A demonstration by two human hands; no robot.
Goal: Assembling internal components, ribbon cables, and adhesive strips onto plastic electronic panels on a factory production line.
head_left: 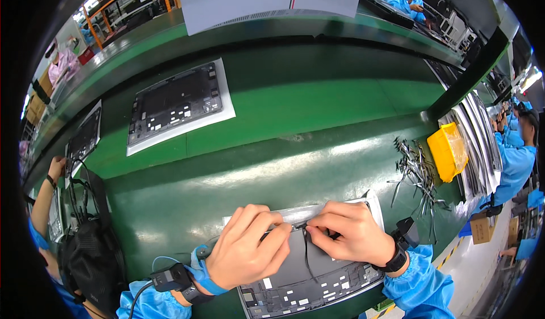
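A black laptop cover panel [292, 262] lies before me, its near part dotted with small white and metallic pieces. At its far edge my left hand [250, 244] is closed in a pinch, the fingertips by a small dark piece; what they grip is too small to make out. Close beside it, my right hand [355, 234] pinches a thin black cable [307, 256] between thumb and forefinger. The cable's loose end hangs down across the panel. A white sheet [373, 202] shows beneath the panel's far right corner.
To the right lie a pile of loose dark cables [417, 174], a yellow bin [447, 151] and stacked sheets [477, 143]. Another cover panel [176, 100] rests on the green bench beyond. At left are a black bag [91, 256] and a co-worker's hand [57, 167]. A shelf post [471, 72] stands far right.
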